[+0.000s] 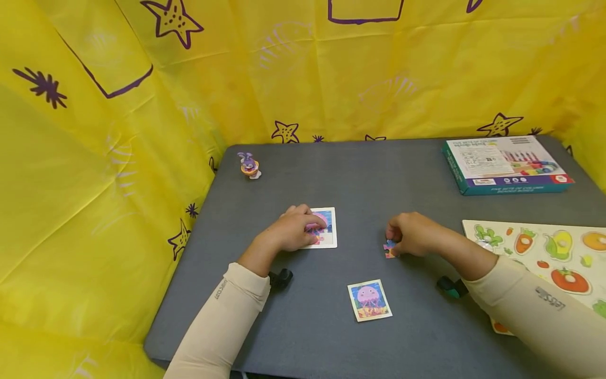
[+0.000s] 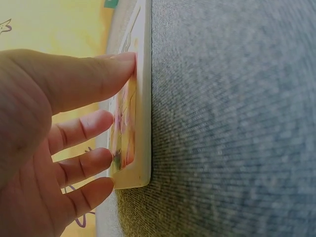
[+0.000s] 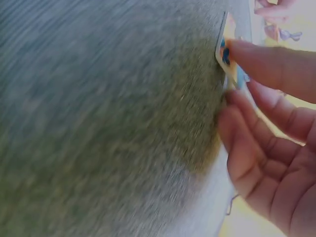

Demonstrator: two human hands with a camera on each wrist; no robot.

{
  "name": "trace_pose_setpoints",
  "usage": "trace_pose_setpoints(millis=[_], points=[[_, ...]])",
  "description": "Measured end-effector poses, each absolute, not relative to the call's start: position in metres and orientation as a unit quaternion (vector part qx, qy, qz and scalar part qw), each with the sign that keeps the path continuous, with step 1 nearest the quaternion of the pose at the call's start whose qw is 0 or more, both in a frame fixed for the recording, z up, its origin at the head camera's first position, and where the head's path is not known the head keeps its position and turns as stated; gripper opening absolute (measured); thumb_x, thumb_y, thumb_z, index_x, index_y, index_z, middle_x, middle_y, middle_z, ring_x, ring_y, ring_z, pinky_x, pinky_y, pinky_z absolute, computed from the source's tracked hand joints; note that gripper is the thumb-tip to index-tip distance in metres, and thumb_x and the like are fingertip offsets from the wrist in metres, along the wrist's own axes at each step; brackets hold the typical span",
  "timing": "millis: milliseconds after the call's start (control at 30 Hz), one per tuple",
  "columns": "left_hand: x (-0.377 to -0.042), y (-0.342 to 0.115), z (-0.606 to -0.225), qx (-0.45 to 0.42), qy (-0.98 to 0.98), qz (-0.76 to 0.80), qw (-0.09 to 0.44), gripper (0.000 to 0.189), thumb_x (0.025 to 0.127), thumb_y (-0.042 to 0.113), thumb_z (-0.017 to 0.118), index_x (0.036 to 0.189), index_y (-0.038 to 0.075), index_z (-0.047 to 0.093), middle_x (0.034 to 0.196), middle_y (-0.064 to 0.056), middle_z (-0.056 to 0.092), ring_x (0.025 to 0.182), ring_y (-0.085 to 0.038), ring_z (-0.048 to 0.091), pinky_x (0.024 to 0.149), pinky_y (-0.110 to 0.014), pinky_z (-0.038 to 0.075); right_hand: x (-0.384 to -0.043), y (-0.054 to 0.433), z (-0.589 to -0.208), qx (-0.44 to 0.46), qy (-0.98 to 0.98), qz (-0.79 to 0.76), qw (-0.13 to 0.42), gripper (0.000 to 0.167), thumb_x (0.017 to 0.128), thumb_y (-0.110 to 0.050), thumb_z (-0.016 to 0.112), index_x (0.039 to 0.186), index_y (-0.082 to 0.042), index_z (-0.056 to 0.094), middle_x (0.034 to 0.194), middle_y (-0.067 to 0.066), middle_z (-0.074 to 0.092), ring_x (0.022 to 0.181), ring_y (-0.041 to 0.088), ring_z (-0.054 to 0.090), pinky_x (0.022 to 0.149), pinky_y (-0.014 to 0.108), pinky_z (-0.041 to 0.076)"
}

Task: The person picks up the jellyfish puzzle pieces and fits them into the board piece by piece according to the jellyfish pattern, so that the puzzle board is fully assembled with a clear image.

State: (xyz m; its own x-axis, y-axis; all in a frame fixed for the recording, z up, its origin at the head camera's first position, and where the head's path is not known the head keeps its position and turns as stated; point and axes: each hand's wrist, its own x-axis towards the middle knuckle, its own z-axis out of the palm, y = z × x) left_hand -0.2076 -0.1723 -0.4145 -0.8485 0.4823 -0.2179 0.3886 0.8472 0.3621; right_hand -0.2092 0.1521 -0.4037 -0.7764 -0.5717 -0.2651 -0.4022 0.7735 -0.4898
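Observation:
My left hand rests over a jigsaw puzzle tray with a white border, fingertips touching its jellyfish picture. In the left wrist view the thumb presses down near the edge of the tray, while the other fingers reach loosely along its face. A bare white gap shows at the picture's lower right. To the right, my right hand pinches a small orange and blue puzzle piece close over the table. The right wrist view shows the thumb on top of the piece. The fingers partly hide it.
A jellyfish picture card lies nearer me, between the hands. At right lies a wooden vegetable board, under my right forearm. Behind it is a teal and white game box. A purple bunny figurine stands at the back left.

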Motion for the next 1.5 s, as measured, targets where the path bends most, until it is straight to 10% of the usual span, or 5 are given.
trace_pose_setpoints(millis=[1500], points=[[-0.209,-0.162,-0.414,0.235,0.947,0.154,0.156,0.043,0.089,0.025,0.073,0.132,0.031,0.068,0.124,-0.003,0.059,0.11,-0.024,0.05,0.093,-0.04,0.042,-0.238,0.034,-0.414,-0.253,0.928,-0.232,0.143,0.012,0.078,-0.02,0.087,0.076,-0.017,0.075,0.074,-0.005,0.069,0.078,0.018,0.062,0.07,0.035,0.049]])
